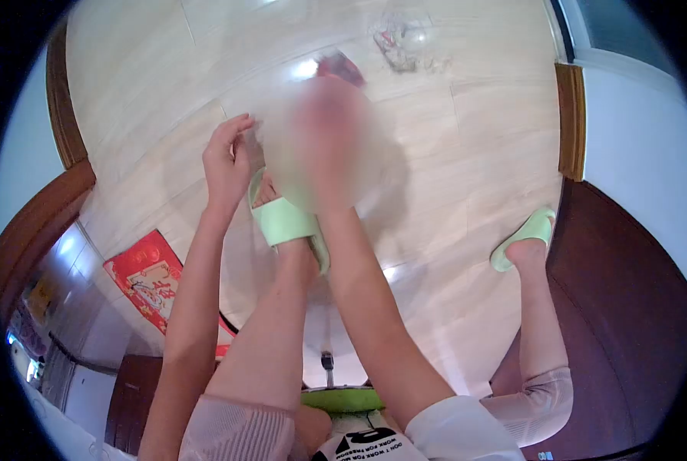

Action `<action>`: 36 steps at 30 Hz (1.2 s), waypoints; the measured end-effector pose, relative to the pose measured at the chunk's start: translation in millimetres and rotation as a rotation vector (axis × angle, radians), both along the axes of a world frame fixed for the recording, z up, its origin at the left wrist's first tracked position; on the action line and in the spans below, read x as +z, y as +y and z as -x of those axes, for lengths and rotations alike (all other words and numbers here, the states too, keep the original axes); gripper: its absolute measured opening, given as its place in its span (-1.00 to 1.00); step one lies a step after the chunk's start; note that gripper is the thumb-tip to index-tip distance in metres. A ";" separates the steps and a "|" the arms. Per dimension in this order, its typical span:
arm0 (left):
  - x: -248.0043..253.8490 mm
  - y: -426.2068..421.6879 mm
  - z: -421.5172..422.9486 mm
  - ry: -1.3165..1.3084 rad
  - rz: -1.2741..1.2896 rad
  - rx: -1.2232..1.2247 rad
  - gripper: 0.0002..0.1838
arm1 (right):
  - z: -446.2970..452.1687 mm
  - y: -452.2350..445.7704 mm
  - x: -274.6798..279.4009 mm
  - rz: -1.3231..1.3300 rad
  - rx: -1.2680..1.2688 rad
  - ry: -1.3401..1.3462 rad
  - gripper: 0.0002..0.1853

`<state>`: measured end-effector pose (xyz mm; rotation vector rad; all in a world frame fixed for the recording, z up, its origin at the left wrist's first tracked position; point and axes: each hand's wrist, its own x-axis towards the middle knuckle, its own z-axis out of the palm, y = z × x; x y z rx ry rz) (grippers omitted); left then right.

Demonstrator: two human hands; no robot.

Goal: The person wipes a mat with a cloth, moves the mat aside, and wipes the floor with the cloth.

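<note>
My left hand (pixel 226 157) hangs over the pale floor, beside the toes of my foot in a light green slipper (pixel 286 221). Its fingers are bent, with a gap between them and the thumb, and nothing shows in them. To its right, my right hand (pixel 329 131) is hidden in a round blur, so its fingers cannot be made out. A dark red thing (pixel 342 69) shows at the top edge of that blur; whether the hand touches it is unclear. Farther off, a small blurred heap (pixel 408 50) of whitish and reddish bits lies on the floor.
A red printed mat (pixel 150 280) lies at the left. My other foot wears a green slipper (pixel 524 240) at the right, near a dark brown panel (pixel 627 307). Wooden door trim (pixel 570 123) edges the floor. A green seat (pixel 343 399) shows beneath me.
</note>
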<state>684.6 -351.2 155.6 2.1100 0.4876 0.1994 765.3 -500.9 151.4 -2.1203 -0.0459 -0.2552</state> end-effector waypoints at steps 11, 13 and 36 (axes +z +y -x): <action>-8.8 -17.0 -17.3 -0.005 -0.083 -0.092 -0.72 | 67.6 -219.7 -41.7 0.117 -0.759 -0.045 -0.48; -6.5 -25.4 -23.1 -0.006 -0.099 -0.115 -0.74 | 26.0 -163.1 -38.1 0.246 -0.707 -0.057 -0.45; -0.9 -40.3 -87.8 -0.014 -0.289 -0.241 -0.63 | 46.9 -234.6 -25.2 -0.156 -0.836 0.079 -0.61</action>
